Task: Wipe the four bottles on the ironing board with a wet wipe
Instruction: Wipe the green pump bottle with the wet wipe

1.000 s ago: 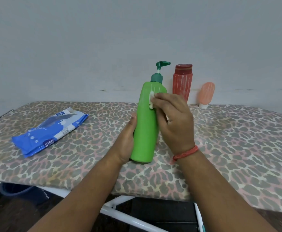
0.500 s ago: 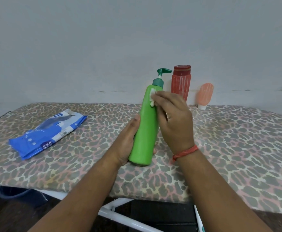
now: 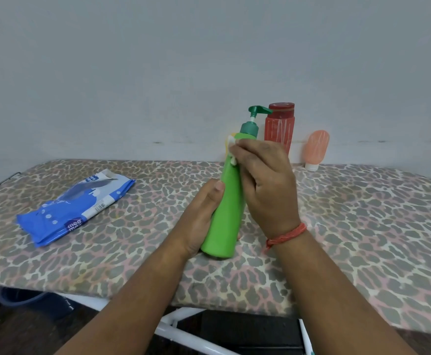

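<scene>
Bottles: 3 visible, green pump bottle [image 3: 224, 213] in left hand [image 3: 199, 221] grip, right hand [image 3: 265, 183] pinching 1 wet wipe [image 3: 232, 143] against it

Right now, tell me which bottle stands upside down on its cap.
The small peach bottle by the wall, white cap down. The red bottle stands cap up; the green bottle is held.

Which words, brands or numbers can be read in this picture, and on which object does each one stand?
"mee mee": on the near end of the blue wipes pack, the lower word partly cut off.
"mee" again, upside down: on the pack's far white end.
Barcode and small print on the pack's white strip: too small to read.
Green pump bottle, red bottle, peach tube: no text visible.
</scene>
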Demonstrator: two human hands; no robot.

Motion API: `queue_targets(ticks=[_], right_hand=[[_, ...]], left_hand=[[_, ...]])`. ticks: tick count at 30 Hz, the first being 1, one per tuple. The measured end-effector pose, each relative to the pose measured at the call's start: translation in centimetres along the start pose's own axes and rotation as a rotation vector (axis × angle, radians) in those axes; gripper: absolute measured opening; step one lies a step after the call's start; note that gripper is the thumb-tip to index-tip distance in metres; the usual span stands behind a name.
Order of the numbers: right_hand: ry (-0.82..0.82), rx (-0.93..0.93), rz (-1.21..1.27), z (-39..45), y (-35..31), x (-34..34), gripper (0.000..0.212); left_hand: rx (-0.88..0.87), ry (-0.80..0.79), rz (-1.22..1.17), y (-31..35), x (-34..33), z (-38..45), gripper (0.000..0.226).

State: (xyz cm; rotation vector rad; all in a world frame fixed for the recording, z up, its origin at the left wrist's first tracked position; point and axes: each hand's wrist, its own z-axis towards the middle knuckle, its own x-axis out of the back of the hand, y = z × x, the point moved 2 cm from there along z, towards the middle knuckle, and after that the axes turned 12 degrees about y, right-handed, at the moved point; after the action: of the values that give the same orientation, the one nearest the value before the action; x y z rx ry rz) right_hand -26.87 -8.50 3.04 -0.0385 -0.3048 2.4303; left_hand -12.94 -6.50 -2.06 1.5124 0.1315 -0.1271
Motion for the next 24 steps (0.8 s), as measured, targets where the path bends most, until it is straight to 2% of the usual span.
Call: queue_targets(ticks=[5, 9, 10, 13, 18, 21, 24], right_hand=[[0.047, -0.108, -0.021, 0.7, 0.7, 0.1, 0.023], [-0.119, 0.092, 0.076, -0.9, -1.2, -0.7, 0.018], [-0.114, 0.083, 0.075, -0.8, -0.9, -0.6, 0.018], [0.0, -0.099, 0.014, 0.2, 0.4, 0.0, 0.021], [-0.16, 0.052, 0.103, -1.5, -0.9, -0.2, 0.018], [-0.064, -0.093, 0.044, -0.8, 0.3, 0.1, 0.021], [-0.147, -0.037, 0.087, -1.5, -0.3, -0.2, 0.02]], left_hand=[[-0.038, 0.001, 0.063, 0.1, -0.1, 0.0, 0.041], [-0.089, 0.075, 0.016, -0.1, 0.0, 0.4, 0.059], [-0.095, 0.074, 0.023, 0.0, 0.0, 0.4, 0.057], [-0.079, 0.053, 0.071, 0.1, 0.0, 0.3, 0.043], [-0.081, 0.085, -0.035, 0.1, 0.1, 0.3, 0.054], [-0.073, 0.066, 0.029, 0.0, 0.2, 0.4, 0.044], [-0.052, 0.096, -0.063, -0.3, 0.6, 0.6, 0.057]])
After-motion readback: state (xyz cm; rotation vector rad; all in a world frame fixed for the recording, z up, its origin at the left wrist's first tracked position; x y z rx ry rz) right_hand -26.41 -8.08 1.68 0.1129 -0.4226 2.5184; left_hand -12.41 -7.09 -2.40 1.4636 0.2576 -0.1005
